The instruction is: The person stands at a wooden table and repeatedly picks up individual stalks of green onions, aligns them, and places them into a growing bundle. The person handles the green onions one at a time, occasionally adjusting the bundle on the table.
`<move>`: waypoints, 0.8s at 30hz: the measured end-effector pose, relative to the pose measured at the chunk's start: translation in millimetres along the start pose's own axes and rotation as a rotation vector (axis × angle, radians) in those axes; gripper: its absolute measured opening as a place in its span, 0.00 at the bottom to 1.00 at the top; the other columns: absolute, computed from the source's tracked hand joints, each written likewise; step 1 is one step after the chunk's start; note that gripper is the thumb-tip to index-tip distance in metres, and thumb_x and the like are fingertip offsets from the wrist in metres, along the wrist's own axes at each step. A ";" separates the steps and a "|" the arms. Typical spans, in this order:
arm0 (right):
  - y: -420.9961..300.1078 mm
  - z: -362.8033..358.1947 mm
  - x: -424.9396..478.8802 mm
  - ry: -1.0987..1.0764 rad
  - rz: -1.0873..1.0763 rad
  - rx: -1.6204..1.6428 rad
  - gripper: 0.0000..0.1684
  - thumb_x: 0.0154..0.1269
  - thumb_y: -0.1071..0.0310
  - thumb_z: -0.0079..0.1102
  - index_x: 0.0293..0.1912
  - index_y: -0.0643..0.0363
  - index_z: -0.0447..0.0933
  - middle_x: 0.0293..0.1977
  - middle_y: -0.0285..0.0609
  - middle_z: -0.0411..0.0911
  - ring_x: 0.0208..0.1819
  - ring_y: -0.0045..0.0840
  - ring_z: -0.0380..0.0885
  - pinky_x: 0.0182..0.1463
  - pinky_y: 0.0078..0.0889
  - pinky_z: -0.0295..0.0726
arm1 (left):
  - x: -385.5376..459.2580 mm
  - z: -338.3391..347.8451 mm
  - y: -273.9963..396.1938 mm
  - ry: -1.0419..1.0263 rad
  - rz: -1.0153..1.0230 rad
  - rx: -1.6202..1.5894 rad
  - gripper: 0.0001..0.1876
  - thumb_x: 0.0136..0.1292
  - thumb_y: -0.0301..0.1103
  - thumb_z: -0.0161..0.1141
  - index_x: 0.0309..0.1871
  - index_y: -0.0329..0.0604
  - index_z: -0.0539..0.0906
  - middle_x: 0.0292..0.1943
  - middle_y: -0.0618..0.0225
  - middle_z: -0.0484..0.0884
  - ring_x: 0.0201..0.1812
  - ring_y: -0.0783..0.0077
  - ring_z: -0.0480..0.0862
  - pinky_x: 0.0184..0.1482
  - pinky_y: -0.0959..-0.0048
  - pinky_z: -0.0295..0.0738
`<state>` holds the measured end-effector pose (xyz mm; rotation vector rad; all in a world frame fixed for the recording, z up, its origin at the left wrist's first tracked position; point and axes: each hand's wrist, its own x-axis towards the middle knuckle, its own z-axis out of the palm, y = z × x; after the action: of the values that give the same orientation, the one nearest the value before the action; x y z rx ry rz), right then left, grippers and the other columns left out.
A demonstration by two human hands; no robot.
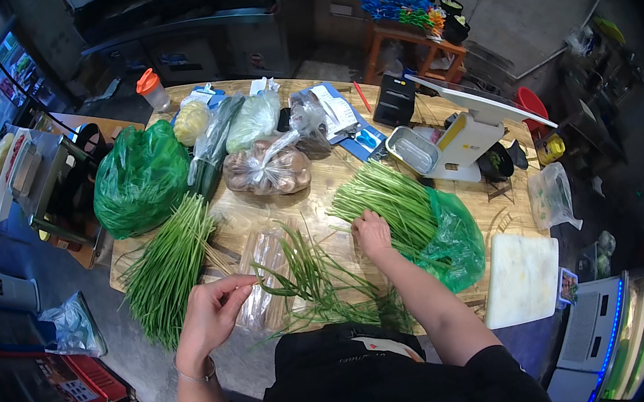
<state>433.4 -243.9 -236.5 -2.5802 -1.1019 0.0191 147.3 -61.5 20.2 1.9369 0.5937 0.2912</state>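
Thumb and forefinger of my left hand (215, 310) pinch the end of a thin stick, apparently a bamboo skewer. Bent green chive stalks (292, 280) extend to the right from its tip. My right hand (372, 234) reaches to the near left side of a large bunch of garlic chives (385, 199), its fingertips among the stems; whether they grip any is hidden. A green plastic bag (457, 244) wraps that bunch's right end. Between my hands lies a clear packet of bamboo skewers (262, 274), with loose chive stalks (347, 306) beside it. Another chive pile (170, 268) lies left.
Farther back are a full green bag (141, 178), a bag of brown mushrooms (267, 168) and clipboards (341, 114). At right stand a white scale (463, 147) and a white cutting board (521, 279). An orange-lidded bottle (152, 92) stands near the far edge.
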 end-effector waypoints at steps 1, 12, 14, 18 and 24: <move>-2.1 -3.8 1.3 -0.002 -0.001 -0.001 0.08 0.51 0.67 0.70 0.34 0.52 0.82 0.37 0.41 0.76 0.42 0.35 0.77 0.46 0.36 0.77 | -0.8 -0.7 0.7 -0.012 -0.012 0.001 0.09 0.67 0.30 0.62 0.45 0.37 0.86 0.17 0.70 0.71 0.21 0.85 0.64 0.23 0.78 0.60; -64.8 -148.0 -20.4 -0.335 0.387 1.425 0.10 0.71 0.70 0.57 0.48 0.65 0.79 0.37 0.37 0.82 0.40 0.17 0.79 0.50 0.21 0.77 | 0.9 6.7 4.2 -0.054 0.001 -0.013 0.09 0.66 0.31 0.62 0.46 0.38 0.86 0.16 0.70 0.69 0.20 0.83 0.63 0.23 0.77 0.60; -65.7 -149.9 -23.5 -0.234 0.290 1.423 0.10 0.72 0.69 0.57 0.47 0.65 0.79 0.38 0.38 0.83 0.41 0.17 0.80 0.51 0.21 0.77 | 0.7 6.9 9.0 -0.054 -0.002 0.010 0.09 0.66 0.31 0.62 0.46 0.38 0.86 0.16 0.70 0.70 0.19 0.83 0.63 0.23 0.77 0.60; -79.4 -183.9 -29.4 -0.133 0.186 1.449 0.09 0.74 0.69 0.53 0.46 0.64 0.78 0.41 0.40 0.83 0.46 0.20 0.80 0.55 0.23 0.76 | -2.3 7.8 22.1 -0.063 0.018 0.062 0.09 0.66 0.31 0.62 0.46 0.39 0.87 0.15 0.68 0.72 0.19 0.83 0.64 0.22 0.77 0.60; -87.0 -229.8 -24.5 -0.048 0.088 1.517 0.08 0.73 0.70 0.53 0.44 0.64 0.78 0.50 0.48 0.81 0.57 0.26 0.76 0.62 0.30 0.71 | -11.5 0.1 35.3 -0.040 0.052 -0.006 0.08 0.66 0.29 0.62 0.45 0.38 0.87 0.15 0.69 0.72 0.19 0.85 0.65 0.21 0.78 0.59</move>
<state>388.0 -273.5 4.4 -1.2253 -0.5351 0.6531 147.3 -79.5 52.7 1.9500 0.5161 0.2857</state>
